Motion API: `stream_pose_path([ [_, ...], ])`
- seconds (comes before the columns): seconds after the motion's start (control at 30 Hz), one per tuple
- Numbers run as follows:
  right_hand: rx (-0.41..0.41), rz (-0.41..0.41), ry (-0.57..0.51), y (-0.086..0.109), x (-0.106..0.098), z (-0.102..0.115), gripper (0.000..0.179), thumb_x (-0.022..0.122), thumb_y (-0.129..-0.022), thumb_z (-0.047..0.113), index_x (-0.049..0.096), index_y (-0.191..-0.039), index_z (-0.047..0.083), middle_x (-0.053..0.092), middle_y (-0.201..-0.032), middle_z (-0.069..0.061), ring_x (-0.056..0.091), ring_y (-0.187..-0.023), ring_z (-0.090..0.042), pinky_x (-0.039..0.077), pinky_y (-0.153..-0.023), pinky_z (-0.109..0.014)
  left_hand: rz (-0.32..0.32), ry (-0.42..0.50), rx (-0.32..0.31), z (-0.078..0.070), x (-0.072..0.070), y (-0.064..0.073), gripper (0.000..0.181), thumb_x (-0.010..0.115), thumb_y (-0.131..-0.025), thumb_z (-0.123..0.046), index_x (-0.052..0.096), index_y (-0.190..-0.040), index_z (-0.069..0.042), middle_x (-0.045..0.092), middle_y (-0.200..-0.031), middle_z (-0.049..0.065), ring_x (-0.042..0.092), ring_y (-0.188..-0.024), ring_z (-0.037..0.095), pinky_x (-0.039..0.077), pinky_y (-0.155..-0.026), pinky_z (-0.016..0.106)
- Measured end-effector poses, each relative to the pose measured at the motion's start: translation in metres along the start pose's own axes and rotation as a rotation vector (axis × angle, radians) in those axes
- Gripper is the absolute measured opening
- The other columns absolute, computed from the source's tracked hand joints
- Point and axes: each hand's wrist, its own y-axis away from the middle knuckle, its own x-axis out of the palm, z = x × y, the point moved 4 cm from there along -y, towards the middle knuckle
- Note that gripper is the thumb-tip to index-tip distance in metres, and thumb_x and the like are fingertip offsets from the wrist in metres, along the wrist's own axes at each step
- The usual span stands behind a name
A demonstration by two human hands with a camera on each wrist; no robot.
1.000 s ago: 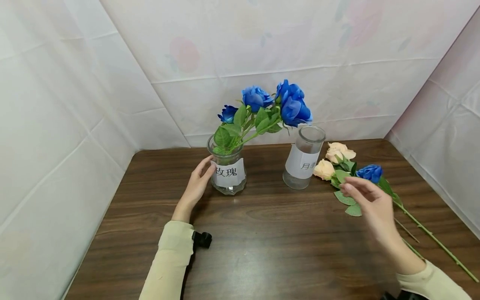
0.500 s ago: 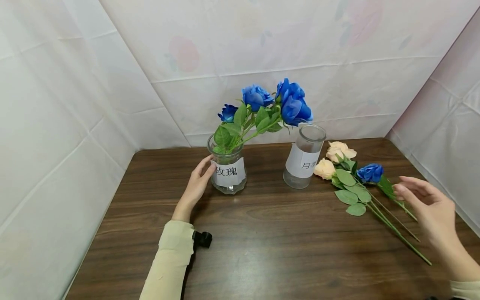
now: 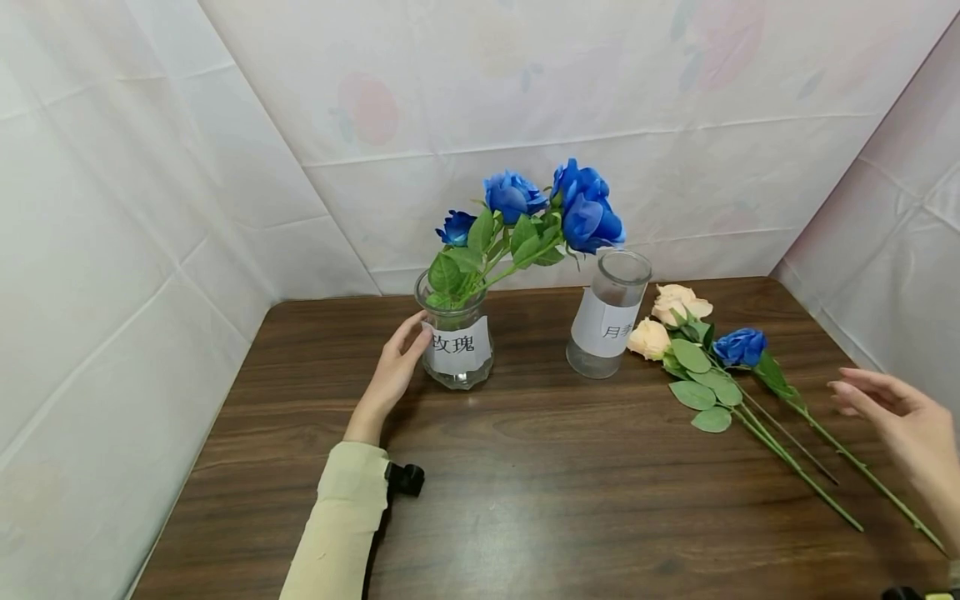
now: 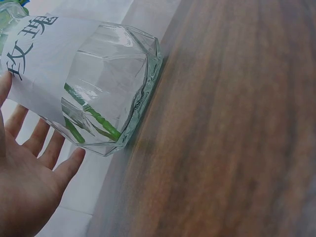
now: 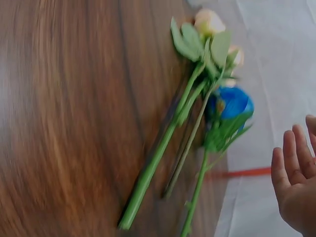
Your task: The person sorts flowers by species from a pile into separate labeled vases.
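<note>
My left hand [image 3: 388, 367] holds the side of a flared glass vase [image 3: 459, 380], thumb on its white paper label and fingers behind it. Several blue roses [image 3: 513, 196] with green leaves lean right out of this vase; in the left wrist view their cut stems [image 4: 101, 121] show through the glass. My right hand [image 3: 903, 421] hovers at the table's right side, holding nothing, its fingers loosely bent. Nearest it lies a single blue rose [image 3: 740, 346] with a long thorny stem. Beside that lie cream roses [image 3: 648, 339] with oval leaves.
A second glass vase [image 3: 592, 365], also labelled, stands between the filled vase and the lying flowers, with no stems in it. White cloth walls [image 3: 442, 100] close off the back and both sides of the brown wooden table [image 3: 480, 500].
My right hand has moved right and toward me, away from above the lying flowers, uncovering the leaves and stems. The left hand and both vases have stayed in place.
</note>
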Motion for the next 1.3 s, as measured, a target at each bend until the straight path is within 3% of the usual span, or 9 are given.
stream_pose_path([
  [0.13, 0.065, 0.064, 0.092, -0.005, -0.005, -0.016, 0.027, 0.065, -0.098, 0.017, 0.063, -0.112, 0.040, 0.062, -0.090, 0.037, 0.062, -0.070, 0.009, 0.045, -0.059, -0.007, 0.011, 0.014, -0.025, -0.008, 0.000, 0.003, 0.052, 0.047, -0.106, -0.024, 0.035, -0.153, -0.005, 0.031, -0.158, 0.015, 0.021, -0.148, 0.028, 0.023, -0.118, 0.045],
  [0.27, 0.107, 0.143, 0.217, -0.007, -0.009, -0.031, 0.021, 0.065, -0.098, 0.027, 0.062, -0.113, 0.041, 0.056, -0.093, 0.043, 0.058, -0.074, 0.013, 0.043, -0.059, -0.010, 0.026, 0.005, -0.035, -0.025, 0.003, 0.010, 0.051, 0.045, -0.107, -0.019, 0.032, -0.152, 0.001, 0.029, -0.158, 0.020, 0.019, -0.148, 0.032, 0.023, -0.118, 0.047],
  [0.63, 0.139, 0.245, 0.409, -0.017, -0.014, -0.067, 0.038, 0.061, -0.099, 0.038, 0.060, -0.125, 0.010, 0.044, -0.092, 0.043, 0.053, -0.073, 0.014, 0.049, -0.057, -0.019, 0.001, 0.005, -0.012, -0.002, 0.001, 0.001, 0.052, 0.048, -0.106, -0.027, 0.035, -0.153, -0.006, 0.031, -0.158, 0.014, 0.022, -0.147, 0.027, 0.024, -0.117, 0.046],
  [0.77, 0.129, 0.266, 0.442, -0.019, -0.011, -0.073, 0.062, 0.063, -0.098, 0.038, 0.051, -0.132, -0.013, 0.045, -0.099, 0.033, 0.050, -0.072, 0.017, 0.051, -0.058, -0.019, -0.011, -0.003, 0.009, -0.001, 0.001, 0.001, 0.052, 0.049, -0.106, -0.029, 0.037, -0.152, -0.007, 0.033, -0.156, 0.014, 0.025, -0.146, 0.028, 0.026, -0.116, 0.046],
  [0.87, 0.132, 0.266, 0.478, -0.019, -0.008, -0.076, 0.062, 0.064, -0.098, 0.038, 0.053, -0.131, -0.013, 0.056, -0.103, 0.016, 0.050, -0.072, 0.016, 0.051, -0.058, -0.019, -0.013, -0.005, 0.013, -0.001, 0.001, 0.001, 0.052, 0.049, -0.106, -0.029, 0.038, -0.152, -0.007, 0.034, -0.156, 0.014, 0.025, -0.146, 0.028, 0.026, -0.116, 0.047],
  [0.97, 0.167, 0.273, 0.498, -0.018, -0.005, -0.080, 0.064, 0.061, -0.098, 0.041, 0.052, -0.132, -0.012, 0.063, -0.115, -0.018, 0.062, -0.082, -0.006, 0.053, -0.065, -0.031, -0.013, -0.004, 0.010, -0.001, 0.001, 0.001, 0.052, 0.049, -0.106, -0.029, 0.038, -0.152, -0.007, 0.034, -0.156, 0.014, 0.025, -0.146, 0.028, 0.026, -0.116, 0.047],
  [1.03, 0.183, 0.279, 0.508, -0.017, -0.002, -0.084, 0.064, 0.060, -0.099, 0.042, 0.052, -0.133, -0.012, 0.051, -0.129, -0.036, 0.062, -0.097, -0.032, 0.051, -0.074, -0.044, -0.011, -0.001, 0.007, -0.001, 0.001, 0.001, 0.052, 0.049, -0.106, -0.029, 0.037, -0.152, -0.007, 0.033, -0.156, 0.014, 0.025, -0.146, 0.028, 0.026, -0.116, 0.047],
  [1.13, 0.189, 0.297, 0.494, -0.016, 0.002, -0.088, 0.065, 0.058, -0.100, 0.042, 0.050, -0.134, -0.013, 0.041, -0.137, -0.042, 0.041, -0.115, -0.060, 0.042, -0.081, -0.062, -0.008, -0.001, 0.004, -0.001, 0.001, 0.000, 0.052, 0.049, -0.106, -0.028, 0.037, -0.152, -0.007, 0.033, -0.157, 0.014, 0.024, -0.146, 0.027, 0.026, -0.116, 0.046],
  [1.3, 0.153, 0.287, 0.508, -0.017, 0.005, -0.091, 0.063, 0.059, -0.099, 0.041, 0.053, -0.131, -0.013, 0.047, -0.132, -0.041, 0.042, -0.113, -0.060, 0.042, -0.079, -0.062, 0.001, 0.013, -0.015, -0.001, 0.000, -0.001, 0.052, 0.048, -0.106, -0.025, 0.035, -0.153, -0.006, 0.031, -0.158, 0.014, 0.023, -0.147, 0.027, 0.025, -0.117, 0.044],
])
